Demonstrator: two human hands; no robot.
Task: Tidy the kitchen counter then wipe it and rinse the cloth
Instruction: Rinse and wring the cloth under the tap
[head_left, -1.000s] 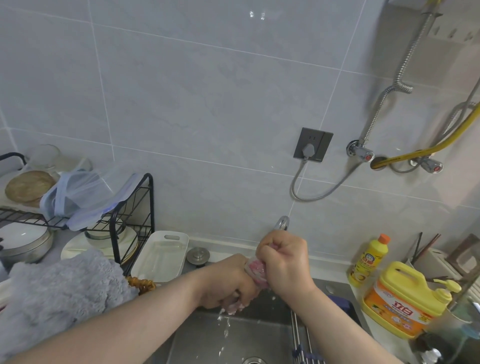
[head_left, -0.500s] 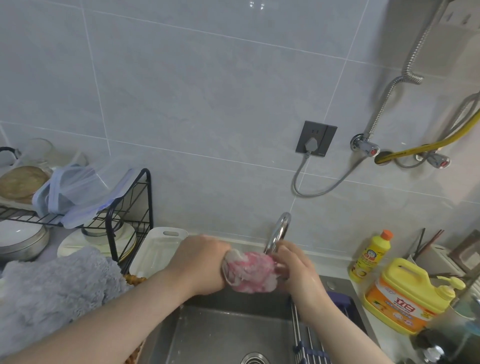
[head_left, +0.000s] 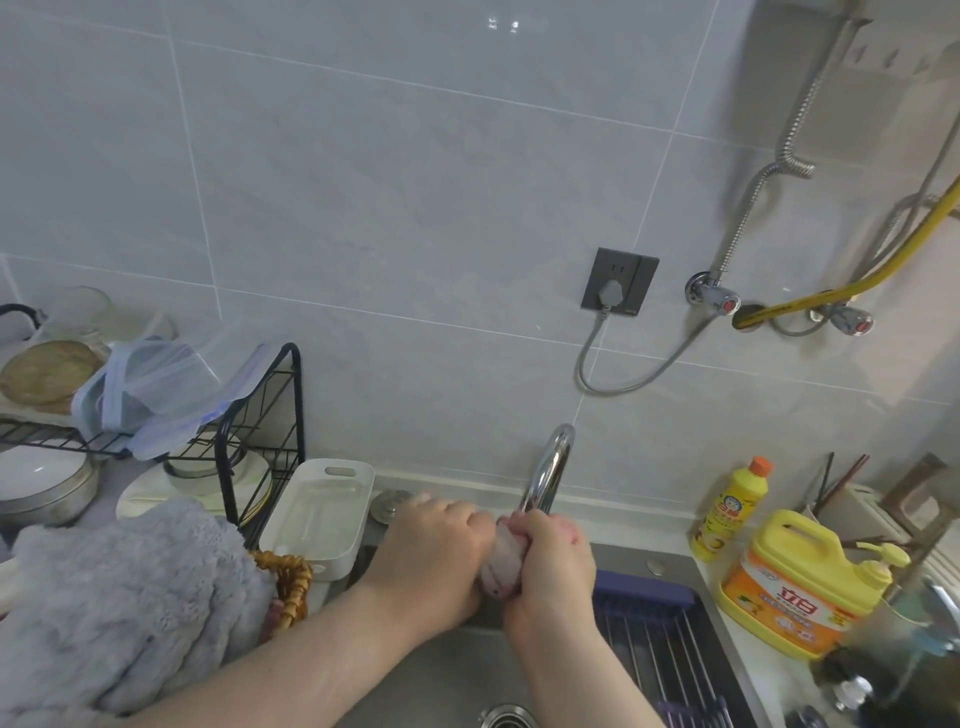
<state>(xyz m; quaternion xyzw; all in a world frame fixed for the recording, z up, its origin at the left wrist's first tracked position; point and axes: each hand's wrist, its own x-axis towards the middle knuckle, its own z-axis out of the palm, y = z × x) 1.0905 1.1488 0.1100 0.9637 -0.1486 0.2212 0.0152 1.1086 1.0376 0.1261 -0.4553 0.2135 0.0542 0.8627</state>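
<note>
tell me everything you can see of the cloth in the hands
The cloth is pink and white, soft-looking fabric, bunched into a tight wad. Only a narrow strip shows between the left hand and right hand, which both grip it. It is held above the steel sink, just below the chrome tap.

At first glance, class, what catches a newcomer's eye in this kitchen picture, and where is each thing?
The left hand and the right hand grip a pink cloth over the sink, just below the tap. A yellow jug stands at the right; a grey towel lies at the left.
</note>
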